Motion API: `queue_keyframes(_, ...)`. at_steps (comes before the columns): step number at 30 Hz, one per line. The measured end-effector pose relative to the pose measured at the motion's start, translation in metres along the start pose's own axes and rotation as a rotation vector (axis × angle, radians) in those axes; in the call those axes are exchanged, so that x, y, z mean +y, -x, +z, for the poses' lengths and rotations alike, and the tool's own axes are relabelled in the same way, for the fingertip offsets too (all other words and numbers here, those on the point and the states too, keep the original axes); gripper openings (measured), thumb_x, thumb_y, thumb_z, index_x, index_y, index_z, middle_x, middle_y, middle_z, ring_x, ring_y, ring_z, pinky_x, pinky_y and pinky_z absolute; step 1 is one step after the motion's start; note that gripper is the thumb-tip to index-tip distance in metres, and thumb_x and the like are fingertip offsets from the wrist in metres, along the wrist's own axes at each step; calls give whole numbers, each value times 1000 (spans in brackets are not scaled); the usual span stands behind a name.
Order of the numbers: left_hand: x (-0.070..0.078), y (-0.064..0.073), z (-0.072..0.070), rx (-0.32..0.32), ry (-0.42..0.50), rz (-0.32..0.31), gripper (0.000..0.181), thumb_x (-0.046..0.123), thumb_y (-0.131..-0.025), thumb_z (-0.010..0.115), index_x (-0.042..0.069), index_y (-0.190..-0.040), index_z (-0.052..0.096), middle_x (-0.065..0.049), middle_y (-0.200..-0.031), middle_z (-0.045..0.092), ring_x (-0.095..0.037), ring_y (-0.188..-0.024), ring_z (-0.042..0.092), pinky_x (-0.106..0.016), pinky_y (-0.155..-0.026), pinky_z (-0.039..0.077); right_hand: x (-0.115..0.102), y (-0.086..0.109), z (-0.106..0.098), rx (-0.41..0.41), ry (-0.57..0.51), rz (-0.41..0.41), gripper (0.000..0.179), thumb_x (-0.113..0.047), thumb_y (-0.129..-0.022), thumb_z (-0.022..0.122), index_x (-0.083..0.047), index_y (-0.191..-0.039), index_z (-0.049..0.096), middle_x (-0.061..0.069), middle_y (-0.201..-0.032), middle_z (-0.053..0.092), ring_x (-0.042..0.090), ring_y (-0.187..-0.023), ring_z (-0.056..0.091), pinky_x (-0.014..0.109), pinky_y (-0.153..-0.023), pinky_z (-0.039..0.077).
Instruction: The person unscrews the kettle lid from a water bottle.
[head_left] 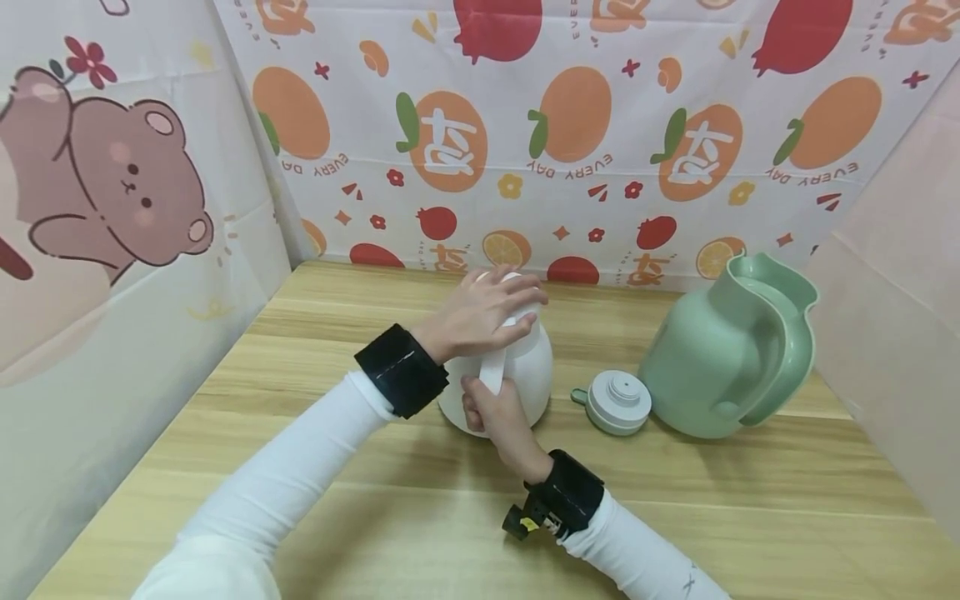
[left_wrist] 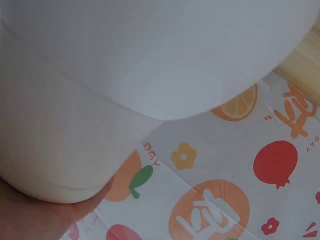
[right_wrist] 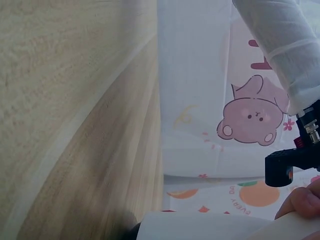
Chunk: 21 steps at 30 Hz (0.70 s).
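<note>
A white jug [head_left: 534, 367] stands on the wooden table, in front of me. My left hand [head_left: 480, 315] lies over its top, fingers bent around the upper part and hiding most of it. The white handle [head_left: 492, 372] faces me, and my right hand [head_left: 508, 421] grips it low down. Seen from the left wrist, the jug body [left_wrist: 165, 55] fills the upper area, with part of the left hand [left_wrist: 30, 217] wrapped at its narrow end. In the right wrist view only a strip of the jug [right_wrist: 195, 227] shows along the bottom.
Right of the white jug stands a green jug [head_left: 681, 358], its handle turned toward the front right. A round pale lid [head_left: 618, 402] with a green tab lies against its base. A fruit-print cloth [head_left: 525, 217] hangs along the table's back edge, and a bear-print cloth [head_left: 247, 208] on the left.
</note>
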<state>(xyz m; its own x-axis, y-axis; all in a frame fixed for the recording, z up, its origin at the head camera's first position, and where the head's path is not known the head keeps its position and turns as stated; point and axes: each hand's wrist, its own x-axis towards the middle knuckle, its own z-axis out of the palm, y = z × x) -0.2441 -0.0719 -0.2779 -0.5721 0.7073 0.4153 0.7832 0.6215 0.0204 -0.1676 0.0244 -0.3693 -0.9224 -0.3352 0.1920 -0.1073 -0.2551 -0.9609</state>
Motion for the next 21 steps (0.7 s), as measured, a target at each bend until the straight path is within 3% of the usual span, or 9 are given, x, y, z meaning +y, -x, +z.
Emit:
queue_keyframes(9,11,-4,1,-18,-67,-103,40,36,-92,41,19,-123,57,-4,-133,47,-31,-123,35,-54,-96,29,-1,1,-2,-13,25,-12,22,-13,-91,46,-6,-71,42,0,-55,36,12,-49,33,23,-48,28)
queue_keyframes(16,22,-9,4,-14,-113,-237,43,41,-90,38,21,-124,56,-3,-132,48,-35,-121,37,-55,-93,29,-2,2,-5,-26,13,-1,17,-14,-92,45,-6,-78,43,1,-58,37,13,-50,34,23,-49,28)
queue_keyframes(21,29,-12,8,2,-127,-331,44,41,-90,36,21,-124,56,-3,-130,48,-39,-121,36,-59,-93,25,-1,1,-6,-17,37,-21,24,-15,-94,44,-6,-72,41,1,-55,35,14,-48,33,24,-48,28)
